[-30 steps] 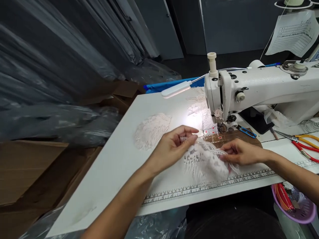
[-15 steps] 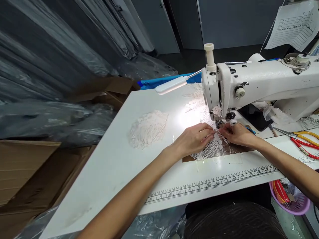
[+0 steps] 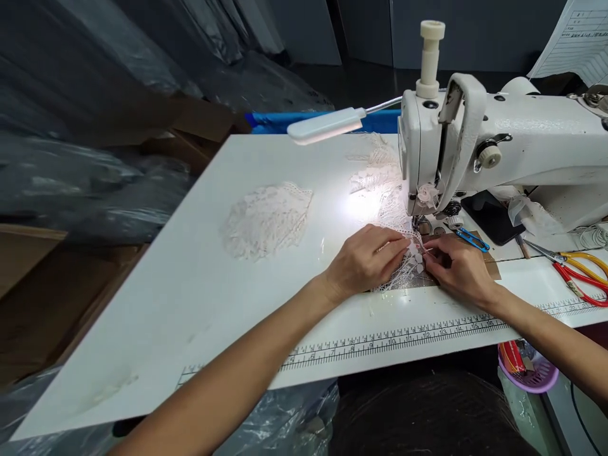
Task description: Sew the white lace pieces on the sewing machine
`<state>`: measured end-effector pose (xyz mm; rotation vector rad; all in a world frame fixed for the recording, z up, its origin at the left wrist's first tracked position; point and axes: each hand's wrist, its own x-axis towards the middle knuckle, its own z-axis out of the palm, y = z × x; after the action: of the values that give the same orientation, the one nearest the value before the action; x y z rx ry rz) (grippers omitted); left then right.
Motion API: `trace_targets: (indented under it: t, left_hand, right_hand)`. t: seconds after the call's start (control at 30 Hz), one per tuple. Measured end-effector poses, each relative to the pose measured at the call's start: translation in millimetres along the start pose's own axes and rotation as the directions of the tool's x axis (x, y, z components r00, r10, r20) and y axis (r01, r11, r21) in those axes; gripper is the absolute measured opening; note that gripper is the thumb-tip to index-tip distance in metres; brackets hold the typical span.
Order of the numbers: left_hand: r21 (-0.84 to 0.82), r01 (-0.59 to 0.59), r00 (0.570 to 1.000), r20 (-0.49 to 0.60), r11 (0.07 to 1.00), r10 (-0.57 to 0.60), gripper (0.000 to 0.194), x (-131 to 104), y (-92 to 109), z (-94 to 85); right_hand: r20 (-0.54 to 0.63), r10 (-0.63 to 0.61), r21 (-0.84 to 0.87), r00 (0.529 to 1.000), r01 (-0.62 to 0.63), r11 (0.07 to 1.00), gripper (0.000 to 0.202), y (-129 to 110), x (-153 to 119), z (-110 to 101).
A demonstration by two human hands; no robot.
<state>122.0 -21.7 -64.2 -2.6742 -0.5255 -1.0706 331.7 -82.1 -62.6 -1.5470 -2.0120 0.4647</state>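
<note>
White lace [image 3: 398,276] lies below the needle end of a white sewing machine [image 3: 532,145]. My left hand [image 3: 365,258] rests on its left side, fingers bent together and gripping it close to the presser foot [image 3: 418,223]. On the other side, my right hand [image 3: 455,265] pinches the lace's right edge between thumb and fingertips. Part of the lace is hidden beneath my left fingers, and more of it runs back behind the needle. Blue thread snips [image 3: 472,239] lie just beyond my right hand.
A separate lace piece [image 3: 268,221] lies flat on the white table [image 3: 204,304]. A lamp [image 3: 327,125] lights the sewing area. Scissors [image 3: 582,266] and a black phone [image 3: 494,218] lie at the right. A purple basket [image 3: 532,380] sits below the table edge. Cardboard boxes [image 3: 28,304] stand left.
The camera view has shifted, so the machine appears larger. My right hand has drawn back slightly from the needle, with the lace edge still pinched. My left hand stays on the lace.
</note>
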Motion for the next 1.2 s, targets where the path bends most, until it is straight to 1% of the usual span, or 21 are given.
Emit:
trace_targets:
  t: [0.1, 0.2, 0.3, 0.4, 0.47, 0.5, 0.57, 0.63, 0.67, 0.77, 0.83, 0.93, 1.03, 1.2]
  left_hand:
    - [-0.053, -0.067, 0.998, -0.018, 0.996, 0.067, 0.016, 2, 6, 1.8]
    - [-0.138, -0.101, 0.995, 0.007, 0.985, 0.103, 0.019, 1, 9, 5.0]
    - [-0.184, -0.09, 0.993, 0.055, 0.979, 0.101, 0.019, -1, 9, 7.8]
    - [-0.217, -0.038, 0.992, 0.113, 0.976, 0.063, 0.017, -4, 8, 9.3]
    - [-0.226, -0.007, 0.989, 0.143, 0.974, 0.04, 0.015, -5, 7, 9.9]
    - [-0.226, 0.003, 0.987, 0.155, 0.974, 0.033, 0.014, -6, 6, 10.1]
    - [-0.23, 0.012, 0.985, 0.171, 0.973, 0.028, 0.015, -7, 5, 10.6]
    - [-0.242, 0.022, 0.981, 0.193, 0.97, 0.026, 0.017, -9, 3, 11.0]
    - [-0.246, 0.028, 0.979, 0.203, 0.969, 0.023, 0.018, -9, 3, 11.0]
    - [-0.24, 0.048, 0.976, 0.219, 0.969, 0.006, 0.02, -10, 3, 10.4]
    - [-0.236, 0.05, 0.978, 0.21, 0.97, 0.001, 0.02, -9, 3, 9.8]
    - [-0.234, 0.029, 0.987, 0.163, 0.972, 0.01, 0.017, -9, 3, 9.3]
    - [-0.238, 0.025, 0.991, 0.131, 0.971, 0.007, 0.015, -8, 3, 9.5]
    - [-0.259, 0.091, 0.982, 0.181, 0.962, -0.044, 0.017, -8, 2, 9.4]
  right_hand:
    - [0.019, -0.1, -0.043, 0.995, 0.101, 0.994, 0.024, -1, -3, 4]
    - [0.06, -0.144, -0.11, 0.988, 0.15, 0.983, 0.024, -2, -4, 7]
    - [0.087, -0.168, -0.18, 0.982, 0.181, 0.967, 0.023, -4, -5, 9]
    - [0.09, -0.187, -0.208, 0.978, 0.202, 0.957, 0.023, -6, -7, 10]
    - [0.096, -0.195, -0.19, 0.976, 0.211, 0.959, 0.023, -6, -7, 8]
    - [0.108, -0.205, -0.154, 0.973, 0.22, 0.963, 0.024, -5, -6, 6]
    - [0.141, -0.222, -0.035, 0.965, 0.229, 0.973, 0.025, -1, 0, -2]
    - [0.173, -0.211, 0.074, 0.962, 0.201, 0.977, 0.027, 3, 10, -12]
    - [0.189, -0.188, 0.085, 0.964, 0.174, 0.981, 0.028, 6, 15, -17]
    - [0.24, -0.125, 0.03, 0.963, 0.121, 0.992, 0.029, 12, 28, -25]
    - [0.238, -0.092, -0.002, 0.967, 0.095, 0.995, 0.029, 14, 31, -23]
    - [0.188, -0.08, -0.032, 0.979, 0.087, 0.996, 0.03, 18, 28, -13]
    - [0.162, -0.142, -0.039, 0.977, 0.15, 0.988, 0.033, 23, 23, -7]
    - [0.163, -0.253, -0.059, 0.954, 0.265, 0.962, 0.036, 27, 18, -8]
